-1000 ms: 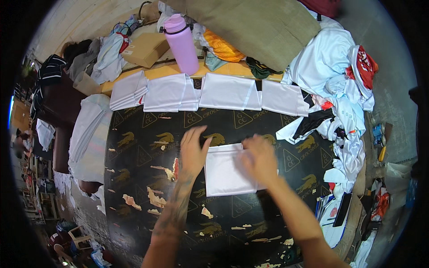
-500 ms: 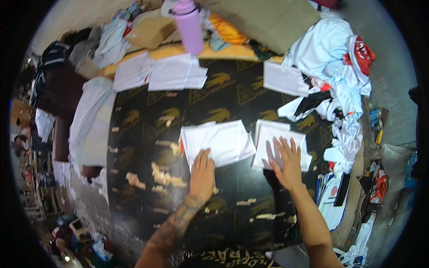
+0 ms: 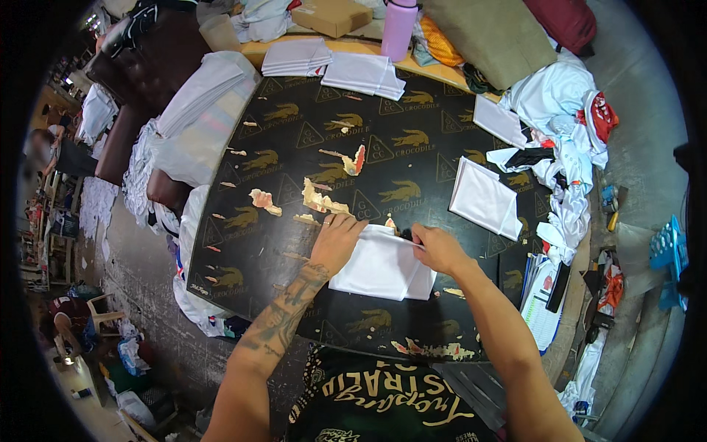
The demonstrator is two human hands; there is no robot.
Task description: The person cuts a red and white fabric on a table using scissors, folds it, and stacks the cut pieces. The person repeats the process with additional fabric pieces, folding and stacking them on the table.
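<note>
A folded white cloth (image 3: 383,264) lies near me on the dark board-topped table (image 3: 294,158). My left hand (image 3: 337,241) grips its far left corner, fingers curled over the edge. At the far right corner my right hand (image 3: 436,249) is closed on the cloth, thumb and fingers pinched together. A small dark thing shows beside the right fingertips; its kind cannot be made out. To the right lies a stack of folded white cloths (image 3: 486,200), with a smaller folded white piece (image 3: 499,121) beyond it.
Two more white stacks, a left one (image 3: 296,57) and a right one (image 3: 362,75), line the far edge beside a pink bottle (image 3: 399,31). Loose white fabric (image 3: 563,173) heaps along the right edge. A white cloth pile (image 3: 202,92) sits at left. Torn patches mark the tabletop.
The middle white cloth has come nearer to me. My right hand has left the right stack and now grips this cloth with my left. The view has shifted and turned.
</note>
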